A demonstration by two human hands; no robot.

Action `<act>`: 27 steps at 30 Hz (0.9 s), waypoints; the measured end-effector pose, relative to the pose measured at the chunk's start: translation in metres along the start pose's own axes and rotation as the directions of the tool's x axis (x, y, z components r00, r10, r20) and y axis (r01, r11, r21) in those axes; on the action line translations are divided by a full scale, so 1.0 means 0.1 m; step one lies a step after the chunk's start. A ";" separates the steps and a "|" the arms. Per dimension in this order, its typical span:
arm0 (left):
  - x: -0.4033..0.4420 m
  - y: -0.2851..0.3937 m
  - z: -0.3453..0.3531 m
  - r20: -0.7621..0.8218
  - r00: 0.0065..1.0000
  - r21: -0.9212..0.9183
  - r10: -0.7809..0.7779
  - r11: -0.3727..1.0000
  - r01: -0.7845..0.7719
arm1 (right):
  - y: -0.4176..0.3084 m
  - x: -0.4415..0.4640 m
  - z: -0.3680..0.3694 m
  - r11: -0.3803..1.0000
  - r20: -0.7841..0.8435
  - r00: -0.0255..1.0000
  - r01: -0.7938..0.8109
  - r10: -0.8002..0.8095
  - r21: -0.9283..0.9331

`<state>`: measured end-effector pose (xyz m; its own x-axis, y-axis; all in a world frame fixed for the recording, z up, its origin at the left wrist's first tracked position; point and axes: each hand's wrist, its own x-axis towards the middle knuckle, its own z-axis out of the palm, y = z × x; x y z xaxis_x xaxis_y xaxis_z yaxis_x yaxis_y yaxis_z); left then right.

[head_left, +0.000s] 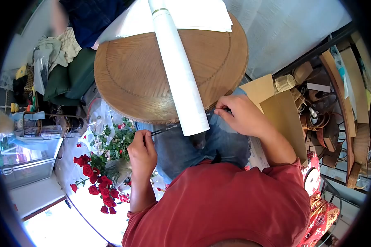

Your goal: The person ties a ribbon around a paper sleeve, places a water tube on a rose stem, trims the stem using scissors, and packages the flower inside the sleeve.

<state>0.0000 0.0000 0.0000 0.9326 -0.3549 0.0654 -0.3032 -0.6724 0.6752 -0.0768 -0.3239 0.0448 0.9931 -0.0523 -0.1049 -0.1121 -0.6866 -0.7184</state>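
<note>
A narrow black ribbon (pixel 172 127) with small white lettering stretches between my two hands and passes under the near end of a long white roll (pixel 181 78). My left hand (pixel 143 151) pinches the ribbon at its left side, above my thigh. On the other side of the roll, my right hand (pixel 238 114) is closed on the ribbon, with thumb and forefinger together. The roll lies across the round wooden table (pixel 132 86), its near end jutting over the edge toward my lap. A band crosses the roll near its far end. The ribbon's middle is hidden behind the roll.
White sheets (pixel 202 14) lie at the table's far side. Red roses (pixel 99 181) and leafy flowers (pixel 107 142) stand on my left. To my right are an open cardboard box (pixel 282 117) and a crowded shelf (pixel 338 90). Part of another person in dark clothing (pixel 92 20) shows at upper left.
</note>
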 end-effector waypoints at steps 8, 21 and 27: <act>0.45 0.09 -0.10 -0.097 0.981 0.188 0.169 0.971 -0.149 | 0.03 0.61 -0.19 0.990 0.035 0.998 0.052 -0.047 -0.132; 0.98 0.11 -0.24 0.000 0.969 0.234 0.247 0.942 -0.240 | 0.25 0.64 -0.49 0.985 0.078 0.985 0.160 -0.155 -0.062; 0.93 0.18 -0.18 -0.100 0.973 0.075 0.208 0.977 -0.201 | 0.25 0.62 -0.47 0.968 -0.024 0.975 0.215 -0.220 -0.129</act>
<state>0.0852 -0.0333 0.0311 0.8641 -0.4202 0.2770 -0.4980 -0.6343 0.5913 -0.0167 -0.3783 0.0523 0.9940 0.0823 0.0725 0.1095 -0.7692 -0.6296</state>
